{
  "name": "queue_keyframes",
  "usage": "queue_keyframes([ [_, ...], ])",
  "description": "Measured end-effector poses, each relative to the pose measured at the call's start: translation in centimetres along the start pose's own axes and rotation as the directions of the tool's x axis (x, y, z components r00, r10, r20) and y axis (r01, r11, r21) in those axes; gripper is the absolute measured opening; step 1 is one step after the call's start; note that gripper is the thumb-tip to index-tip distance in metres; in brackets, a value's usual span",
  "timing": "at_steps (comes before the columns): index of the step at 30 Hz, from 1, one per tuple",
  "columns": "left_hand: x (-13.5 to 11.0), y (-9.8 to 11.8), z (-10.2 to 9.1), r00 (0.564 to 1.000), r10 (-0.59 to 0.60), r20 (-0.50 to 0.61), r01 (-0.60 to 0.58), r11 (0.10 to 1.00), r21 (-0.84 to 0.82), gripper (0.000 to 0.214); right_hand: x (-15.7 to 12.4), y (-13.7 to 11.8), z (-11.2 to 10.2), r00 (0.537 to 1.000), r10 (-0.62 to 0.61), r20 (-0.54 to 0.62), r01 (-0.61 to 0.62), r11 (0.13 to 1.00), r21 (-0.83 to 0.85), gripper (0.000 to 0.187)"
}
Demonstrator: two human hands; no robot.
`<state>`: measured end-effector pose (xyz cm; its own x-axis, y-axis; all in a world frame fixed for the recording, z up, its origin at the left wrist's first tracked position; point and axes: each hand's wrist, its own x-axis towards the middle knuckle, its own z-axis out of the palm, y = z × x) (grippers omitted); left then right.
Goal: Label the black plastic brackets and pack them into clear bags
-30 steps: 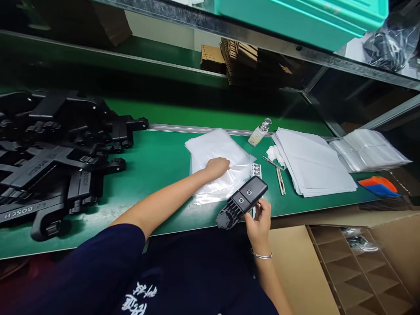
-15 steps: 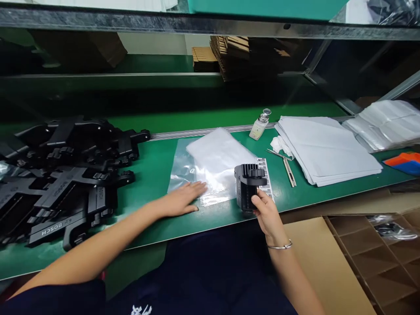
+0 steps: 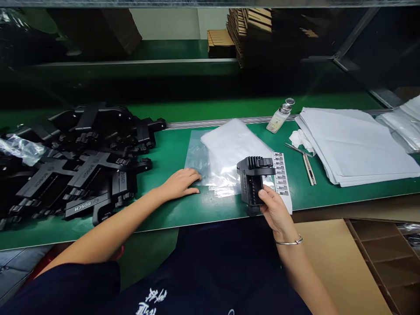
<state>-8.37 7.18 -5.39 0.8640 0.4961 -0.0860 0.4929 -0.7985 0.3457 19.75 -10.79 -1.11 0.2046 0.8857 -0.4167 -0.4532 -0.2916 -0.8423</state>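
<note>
My right hand (image 3: pixel 274 211) grips a black plastic part (image 3: pixel 253 183), held upright over the front edge of the green table (image 3: pixel 170 148). My left hand (image 3: pixel 181 183) rests on the table with its fingers curled onto the near corner of a clear plastic bag (image 3: pixel 197 158). That bag lies half pulled out from a stack of white bags (image 3: pixel 232 146). A strip of printed labels (image 3: pixel 281 177) lies just right of the black part.
A heap of black plastic parts (image 3: pixel 75 162) covers the table's left side. A small glass bottle (image 3: pixel 279 116), tweezers and a knife (image 3: pixel 307 165), and a stack of white sheets (image 3: pixel 351 144) lie to the right. A cardboard box with dividers (image 3: pixel 383 258) stands at lower right.
My left hand slid from the bag stack toward the left front, drawing one clear bag out. My right hand turned the black part from lying slanted to upright.
</note>
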Motion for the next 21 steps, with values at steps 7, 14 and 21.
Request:
queue_keyframes([
  [7, 1.3, -0.3, -0.7, 0.997, -0.069, 0.027, 0.068, 0.997, 0.045, 0.027, -0.1, 0.4, 0.0, 1.0, -0.004, -0.019, 0.003, 0.996, -0.092, 0.043],
  [14, 1.1, 1.0, -1.4, 0.983, -0.155, -0.103, 0.167, 0.978, 0.128, 0.027, 0.4, 0.9, -1.5, 0.972, -0.227, -0.061, 0.19, 0.909, -0.371, 0.046],
  [21, 1.0, 2.2, -1.3, 0.984, -0.139, -0.115, 0.161, 0.964, 0.211, 0.032, -0.3, 0.2, -0.9, 0.974, -0.195, 0.115, 0.224, 0.75, -0.623, 0.04],
])
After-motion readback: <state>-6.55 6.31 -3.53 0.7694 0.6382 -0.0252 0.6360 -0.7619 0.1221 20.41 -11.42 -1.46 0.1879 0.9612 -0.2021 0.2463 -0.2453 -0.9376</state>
